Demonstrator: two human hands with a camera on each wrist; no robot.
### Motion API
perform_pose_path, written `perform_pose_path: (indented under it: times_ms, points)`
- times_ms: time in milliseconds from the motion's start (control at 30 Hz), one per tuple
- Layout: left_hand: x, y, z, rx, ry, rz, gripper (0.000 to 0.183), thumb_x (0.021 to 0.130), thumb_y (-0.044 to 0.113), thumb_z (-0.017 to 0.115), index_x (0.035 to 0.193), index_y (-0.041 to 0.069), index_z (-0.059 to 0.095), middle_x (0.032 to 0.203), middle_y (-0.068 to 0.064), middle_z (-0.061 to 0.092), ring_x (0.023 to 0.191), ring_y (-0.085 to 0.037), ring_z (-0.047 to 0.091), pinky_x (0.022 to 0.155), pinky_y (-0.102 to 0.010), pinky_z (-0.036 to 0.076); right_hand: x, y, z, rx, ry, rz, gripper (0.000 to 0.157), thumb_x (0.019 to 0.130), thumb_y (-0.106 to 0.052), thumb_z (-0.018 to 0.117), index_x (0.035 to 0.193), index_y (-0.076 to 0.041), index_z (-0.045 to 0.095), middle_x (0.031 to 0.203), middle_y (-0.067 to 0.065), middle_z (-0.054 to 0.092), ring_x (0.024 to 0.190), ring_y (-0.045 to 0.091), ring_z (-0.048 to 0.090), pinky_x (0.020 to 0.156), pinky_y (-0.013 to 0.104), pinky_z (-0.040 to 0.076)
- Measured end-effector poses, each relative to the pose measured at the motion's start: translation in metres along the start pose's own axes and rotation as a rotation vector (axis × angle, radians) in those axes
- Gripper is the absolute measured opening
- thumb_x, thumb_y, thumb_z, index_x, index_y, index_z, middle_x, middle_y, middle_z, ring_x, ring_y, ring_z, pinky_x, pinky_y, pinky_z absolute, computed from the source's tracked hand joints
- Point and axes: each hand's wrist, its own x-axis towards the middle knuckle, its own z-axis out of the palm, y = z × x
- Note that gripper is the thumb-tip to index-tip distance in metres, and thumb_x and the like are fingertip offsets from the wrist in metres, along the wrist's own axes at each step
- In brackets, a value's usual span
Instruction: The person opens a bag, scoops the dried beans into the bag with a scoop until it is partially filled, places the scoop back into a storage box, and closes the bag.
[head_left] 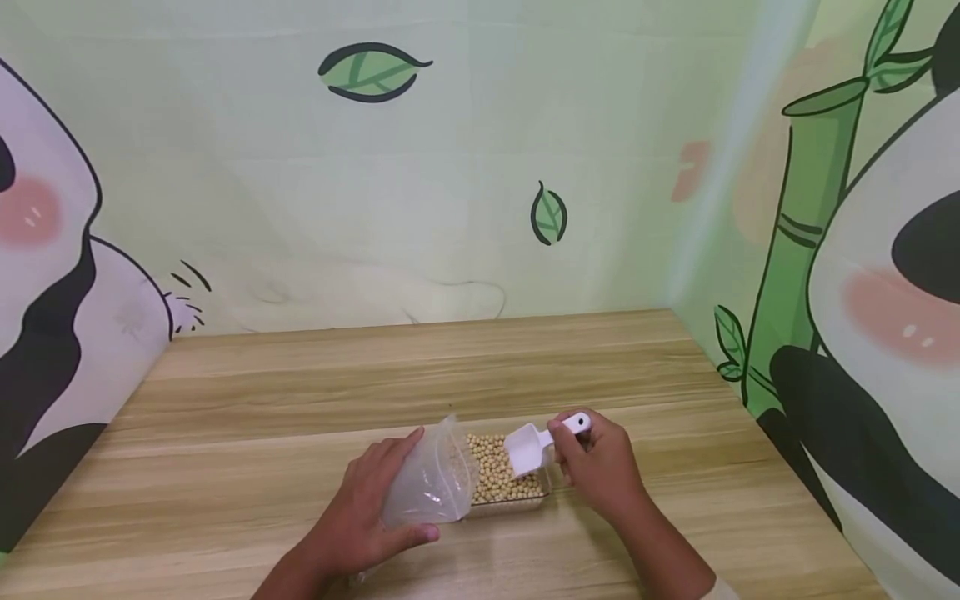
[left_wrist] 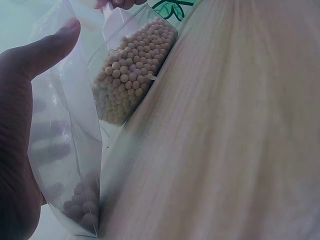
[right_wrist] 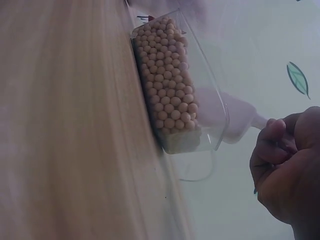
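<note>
A clear rectangular container (head_left: 510, 503) of soybeans (head_left: 495, 467) stands on the table. My right hand (head_left: 600, 462) pinches the handle of a small white scoop (head_left: 527, 450), whose blade tilts down over the beans at the container's right side. Left of the container, my left hand (head_left: 367, 504) holds a clear plastic zip bag (head_left: 427, 483), its mouth toward the beans. In the left wrist view the thumb (left_wrist: 62, 37) lies on the near side of the bag and the other fingers show through it. Several beans (left_wrist: 82, 205) lie in the bag's bottom corner.
The wood-grain table (head_left: 420, 375) runs back to a pale green wall (head_left: 450, 208) printed with leaves. Panda and bamboo pictures cover the side walls (head_left: 787, 250). A thin clear curved edge (right_wrist: 207, 172) shows beside the container in the right wrist view.
</note>
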Motion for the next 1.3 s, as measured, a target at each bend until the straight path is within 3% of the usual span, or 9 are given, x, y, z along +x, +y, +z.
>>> perform_pose_path:
  times_ms: [167,367,667,967,1133,1300]
  points:
    - [0.000,0.000,0.000,0.008,0.000,-0.002,0.111,0.081,0.068,0.087,0.166,0.011,0.045,0.140,0.000,0.065,0.121,-0.013,0.056,0.095,-0.047,0.046,0.003,0.002,0.001,0.080,-0.005,0.127,0.016,0.107,-0.011,0.069,0.108,0.005,0.071,0.069,0.002,0.063,0.051,0.010,0.054,0.049,0.022,0.043]
    - [0.000,0.001,0.000,0.013,-0.002,-0.005,0.110,0.081,0.069,0.086,0.165,0.010,0.045,0.140,-0.001,0.065,0.122,-0.014,0.056,0.096,-0.050,0.046,0.006,0.006,0.003,0.135,-0.016,0.201,0.020,0.109,-0.012,0.066,0.113,0.007,0.069,0.070,0.001,0.063,0.051,0.009,0.054,0.050,0.023,0.044]
    - [0.000,0.001,0.000,0.013,0.001,-0.005,0.110,0.081,0.069,0.086,0.164,0.009,0.046,0.140,0.000,0.065,0.122,-0.014,0.056,0.096,-0.050,0.046,0.011,0.018,0.004,0.320,-0.023,0.375,0.025,0.113,-0.015,0.058,0.120,0.008,0.065,0.075,-0.001,0.062,0.057,0.006,0.050,0.049,0.018,0.034]
    - [0.001,0.000,0.000,0.015,0.000,-0.005,0.110,0.081,0.069,0.086,0.166,0.012,0.045,0.139,0.001,0.065,0.119,-0.012,0.055,0.093,-0.047,0.046,0.012,0.023,0.004,0.482,-0.063,0.452,0.022,0.115,-0.015,0.055,0.098,-0.004,0.064,0.074,-0.003,0.059,0.056,0.004,0.045,0.049,0.016,0.032]
    - [0.000,-0.001,0.001,0.021,0.001,-0.001,0.110,0.081,0.068,0.086,0.166,0.013,0.044,0.139,0.001,0.065,0.119,-0.012,0.055,0.093,-0.046,0.046,0.012,0.025,0.004,0.530,-0.090,0.479,0.026,0.116,-0.017,0.053,0.093,-0.008,0.062,0.075,-0.004,0.058,0.058,0.003,0.044,0.050,0.015,0.032]
    - [0.000,-0.001,0.001,0.029,0.009,0.011,0.110,0.081,0.069,0.085,0.165,0.010,0.046,0.138,0.000,0.066,0.118,-0.012,0.056,0.093,-0.046,0.046,0.013,0.025,0.004,0.544,-0.067,0.480,0.026,0.116,-0.017,0.053,0.093,-0.009,0.063,0.074,-0.004,0.057,0.057,0.003,0.043,0.050,0.015,0.032]
